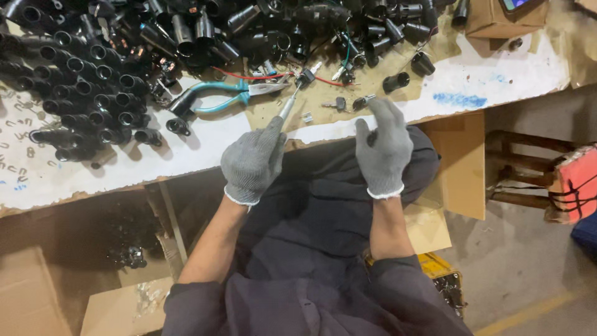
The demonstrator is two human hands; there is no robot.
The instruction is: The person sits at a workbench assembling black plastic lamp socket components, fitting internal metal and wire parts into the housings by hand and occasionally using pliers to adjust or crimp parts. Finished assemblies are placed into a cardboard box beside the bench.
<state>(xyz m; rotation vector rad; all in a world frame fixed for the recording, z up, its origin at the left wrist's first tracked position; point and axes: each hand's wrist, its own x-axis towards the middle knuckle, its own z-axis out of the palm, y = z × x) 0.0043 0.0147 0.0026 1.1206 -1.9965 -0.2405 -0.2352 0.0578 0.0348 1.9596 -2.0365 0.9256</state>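
Left hand point(252, 163), grey knit glove, clenched on a screwdriver point(288, 107). Shaft angles up and away from the near bench edge; tip sits at a small black connector point(305, 78) with a red wire point(249, 76), lying mid-bench. Can't tell if tip actually touches it.

Right hand point(384, 149), same glove type, fingers released and half spread, grasping nothing. Fingertips are at the near bench edge, just beside a small black part point(362, 102). A similar small part point(339, 104) lies just left of that.

Teal-handled pliers point(224, 96) lie flat left of the connector, jaws pointing right toward it. Behind everything, a big heap of black plastic sleeves point(205, 31) runs along the far edge; more of them stacked in neat rows point(81, 87) toward the far left corner. One loose sleeve point(396, 81) sits right of the connector.

Workbench point(497, 81): worn white top, scuffed, blue smear on the right part, brown patches where the coating is gone, scribbles at left end. Cardboard box point(494, 18) at far right corner.

Below bench: cardboard panels point(463, 165) and boxes, dark storage gap at left. Floor is bare concrete point(528, 261) with a yellow line. Wooden stool frame with a red cushion point(575, 183) at the right.
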